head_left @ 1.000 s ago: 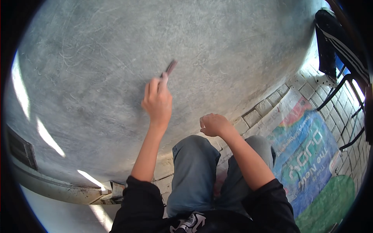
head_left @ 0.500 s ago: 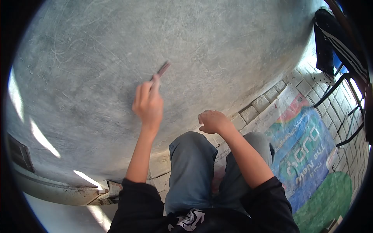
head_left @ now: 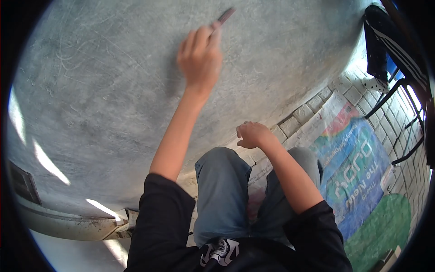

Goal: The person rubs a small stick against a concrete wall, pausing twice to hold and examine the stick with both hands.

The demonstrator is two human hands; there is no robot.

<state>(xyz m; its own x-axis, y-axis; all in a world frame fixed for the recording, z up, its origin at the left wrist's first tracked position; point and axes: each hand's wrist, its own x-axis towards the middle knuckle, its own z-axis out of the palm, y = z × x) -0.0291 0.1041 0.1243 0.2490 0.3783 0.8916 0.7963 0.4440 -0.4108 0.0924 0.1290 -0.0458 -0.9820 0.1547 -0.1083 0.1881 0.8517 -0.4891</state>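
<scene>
My left hand [head_left: 199,59] is up against a grey, scratched wall-like surface [head_left: 113,90], fingers closed around a thin, flat reddish-brown strip [head_left: 225,16]. The far end of that strip sticks out past my fingertips, close over the grey surface; its kind is blurred. Lower down, my right hand [head_left: 254,135] hangs above my right knee, near the foot of the surface. Its fingers are loosely bent, the thumb stands apart from them, and nothing shows between.
A printed banner [head_left: 351,172] lies on the brick paving [head_left: 353,93] at right, beside a green sheet [head_left: 383,231]. Further up are a chair's dark metal legs [head_left: 385,102] and a person's leg [head_left: 377,45] in striped trousers. A curved ledge [head_left: 68,224] runs along the lower left.
My left hand has moved up and to the right across the grey surface, carrying the strip. My right hand has shifted only slightly to the right.
</scene>
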